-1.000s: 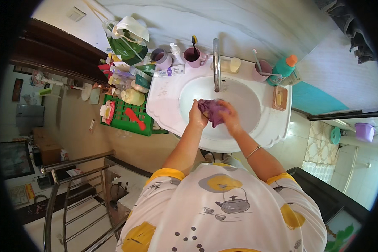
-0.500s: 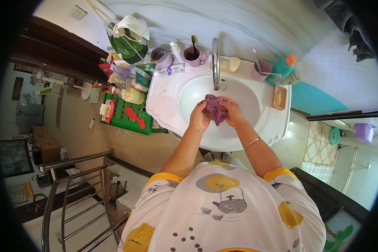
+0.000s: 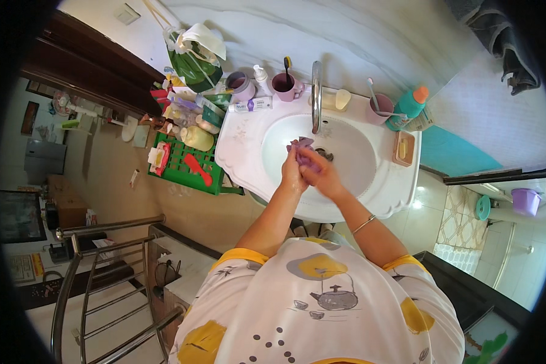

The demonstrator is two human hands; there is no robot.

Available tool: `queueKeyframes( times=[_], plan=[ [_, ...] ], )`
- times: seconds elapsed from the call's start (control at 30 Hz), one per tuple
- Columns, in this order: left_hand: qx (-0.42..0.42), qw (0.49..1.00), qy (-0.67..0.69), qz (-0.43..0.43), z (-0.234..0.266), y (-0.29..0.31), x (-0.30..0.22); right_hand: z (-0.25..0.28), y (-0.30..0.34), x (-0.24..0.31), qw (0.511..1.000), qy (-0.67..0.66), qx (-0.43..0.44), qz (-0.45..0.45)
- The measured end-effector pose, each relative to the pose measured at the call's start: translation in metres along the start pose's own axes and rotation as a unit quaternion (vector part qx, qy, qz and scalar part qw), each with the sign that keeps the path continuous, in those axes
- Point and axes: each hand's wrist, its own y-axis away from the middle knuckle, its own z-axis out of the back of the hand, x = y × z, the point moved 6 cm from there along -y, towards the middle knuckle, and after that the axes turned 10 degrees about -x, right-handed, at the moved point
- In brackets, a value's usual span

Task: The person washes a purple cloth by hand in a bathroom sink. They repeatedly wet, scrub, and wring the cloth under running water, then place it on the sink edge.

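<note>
A crumpled purple cloth (image 3: 302, 145) is bunched between my two hands above the white washbasin (image 3: 353, 173). My left hand (image 3: 292, 172) is closed round it from the left, and its wrist looks wet. Pressed over the cloth from the right is my right hand (image 3: 323, 178), slightly blurred, hiding much of the lower part. The chrome faucet (image 3: 316, 100) rises just beyond the hands, its spout end a little above the cloth in the picture. Beside my right fingers, the dark drain (image 3: 326, 155) shows in the bowl.
Pink mugs (image 3: 283, 88) with toothbrushes, a toothpaste tube (image 3: 250, 105) and a teal bottle (image 3: 407, 108) line the counter's back. A soap dish (image 3: 403, 148) sits at right. On the left stands a green crate (image 3: 182, 177) with bottles. A metal railing (image 3: 112, 242) runs at lower left.
The cloth is squeezed into a smaller bundle. My right hand has moved left and closer to my left hand, uncovering the drain. The whole view has shifted slightly.
</note>
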Motion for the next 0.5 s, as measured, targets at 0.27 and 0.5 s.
queueKeyframes(
  times=[0.27, 0.5],
  plan=[
    [0.014, 1.000, 0.021, 0.012, -0.006, 0.010, 0.004, 0.036, -0.034, -0.034, 0.930, -0.203, -0.227, -0.207],
    [0.034, 0.999, -0.018, 0.013, -0.010, 0.013, -0.006, 0.006, -0.009, 0.015, 0.977, 0.125, -0.111, 0.129]
  ],
)
